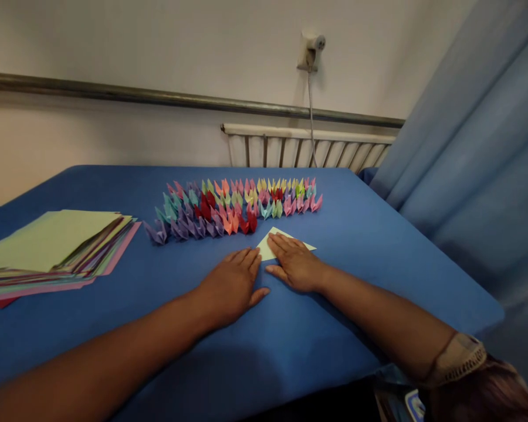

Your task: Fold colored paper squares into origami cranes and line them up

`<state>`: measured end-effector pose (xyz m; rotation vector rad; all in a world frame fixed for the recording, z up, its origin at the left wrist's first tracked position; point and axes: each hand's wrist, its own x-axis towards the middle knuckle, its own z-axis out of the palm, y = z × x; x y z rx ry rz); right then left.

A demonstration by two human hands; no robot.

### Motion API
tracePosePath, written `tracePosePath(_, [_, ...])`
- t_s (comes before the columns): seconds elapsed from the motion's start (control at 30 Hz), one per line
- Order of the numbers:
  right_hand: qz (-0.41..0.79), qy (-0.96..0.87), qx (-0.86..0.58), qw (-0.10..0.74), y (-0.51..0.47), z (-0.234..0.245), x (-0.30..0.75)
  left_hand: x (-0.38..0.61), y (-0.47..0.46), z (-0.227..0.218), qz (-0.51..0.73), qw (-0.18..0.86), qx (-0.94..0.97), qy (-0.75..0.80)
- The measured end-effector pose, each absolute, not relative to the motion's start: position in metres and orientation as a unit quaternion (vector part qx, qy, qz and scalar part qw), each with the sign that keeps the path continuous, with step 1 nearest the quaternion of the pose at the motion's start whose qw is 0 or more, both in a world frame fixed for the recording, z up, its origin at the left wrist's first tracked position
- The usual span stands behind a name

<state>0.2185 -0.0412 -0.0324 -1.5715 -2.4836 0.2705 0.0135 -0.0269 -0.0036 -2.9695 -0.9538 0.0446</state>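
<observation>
A pale yellow-green sheet of paper [270, 237], folded into a triangle, lies flat on the blue tabletop [317, 346]. My right hand [294, 261] rests palm down on it, its fingers stretched across the middle and covering part of it. Flat at the triangle's left corner lies my left hand [234, 281], fingertips at the paper's edge and thumb held out to the side. Neither hand grips anything. Just beyond the hands stand rows of folded paper cranes [229, 217] in purple, red, orange, pink, green, yellow and turquoise.
On the left lies a loose stack of coloured paper squares [48, 240], pale green on top. Behind the table are a wall rail [158, 97], a radiator [299, 146] and a plugged-in socket [310, 53]. A blue curtain [479, 146] hangs along the right side.
</observation>
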Motion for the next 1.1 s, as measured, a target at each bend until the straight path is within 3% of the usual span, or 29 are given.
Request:
tracePosePath(0.17, [0.081, -0.778, -0.616, 0.096, -0.035, -0.035, 0.228, 0.006, -0.036, 0.009, 0.019, 0.048, -0.939, -0.339])
tracePosePath(0.4, [0.054, -0.755, -0.643, 0.115, -0.028, -0.035, 0.227, 0.017, -0.028, 0.0, -0.108, 0.036, -0.95, -0.291])
tracePosePath(0.63, [0.024, -0.713, -0.683, 0.156, -0.028, -0.025, 0.227, 0.023, -0.016, -0.01, -0.067, 0.004, -0.959, -0.274])
tracePosePath(0.9, [0.135, -0.641, -0.748, 0.105, -0.009, -0.011, 0.227, 0.018, -0.011, -0.002, -0.083, -0.029, -0.957, -0.278])
tracePosePath(1.1, [0.2, -0.672, -0.677, 0.223, -0.003, -0.024, 0.233, 0.014, -0.01, -0.005, -0.118, -0.074, -0.947, -0.289])
